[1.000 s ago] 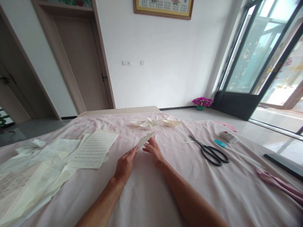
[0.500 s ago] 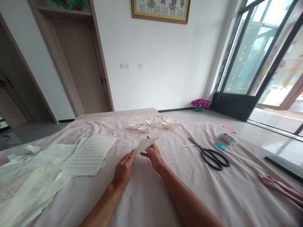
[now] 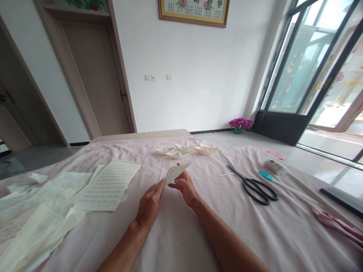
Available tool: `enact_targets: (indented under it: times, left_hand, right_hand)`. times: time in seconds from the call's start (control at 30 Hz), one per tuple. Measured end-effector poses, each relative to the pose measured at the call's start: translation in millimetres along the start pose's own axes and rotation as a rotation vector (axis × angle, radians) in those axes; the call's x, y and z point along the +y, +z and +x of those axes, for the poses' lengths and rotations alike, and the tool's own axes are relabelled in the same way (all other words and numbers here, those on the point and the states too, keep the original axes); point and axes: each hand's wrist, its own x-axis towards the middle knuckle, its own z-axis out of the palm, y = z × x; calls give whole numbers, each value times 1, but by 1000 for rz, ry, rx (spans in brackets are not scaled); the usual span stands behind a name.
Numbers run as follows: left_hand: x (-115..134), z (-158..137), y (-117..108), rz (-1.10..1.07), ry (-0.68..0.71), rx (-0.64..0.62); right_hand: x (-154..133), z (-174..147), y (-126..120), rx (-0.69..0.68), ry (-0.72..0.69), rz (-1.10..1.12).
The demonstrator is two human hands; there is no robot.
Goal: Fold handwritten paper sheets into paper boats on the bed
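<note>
My left hand (image 3: 149, 204) pinches the folded paper (image 3: 175, 174), slanting rightward toward the cloth's (image 3: 176, 238) far edge; my right hand (image 3: 187, 192) sits behind it, grip unclear.

Daylight from the tall dark-framed glass door (image 3: 297, 75) at my right, view through it washed out, glare on the glossy pale floor (image 3: 317, 166) beyond the pink floral cloth (image 3: 181, 234)'s right edge, brown wooden door (image 3: 90, 75) dim, outer borders stretched, my folded cream paper (image 3: 176, 174) too soft to read.
</note>
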Motion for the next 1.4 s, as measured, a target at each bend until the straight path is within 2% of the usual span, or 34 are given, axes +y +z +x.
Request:
enact_targets:
  times: [0.6,0.9,1.1,1.4]
  left_hand:
    - [4,3,-3,-60,0,-38]
    - [1,1,0,-87,11,-66]
    - [0,1,1,-116,-35,-76]
    - [2,3,-1,-142,-31,-69]
  right_hand:
    - [-12,-5,8,-20,-103,-149]
    - [-7,1,3,70,-95,-152]
    - [-9,2,2,24,-95,-180]
    - [-14,0,5,10,-131,-222]
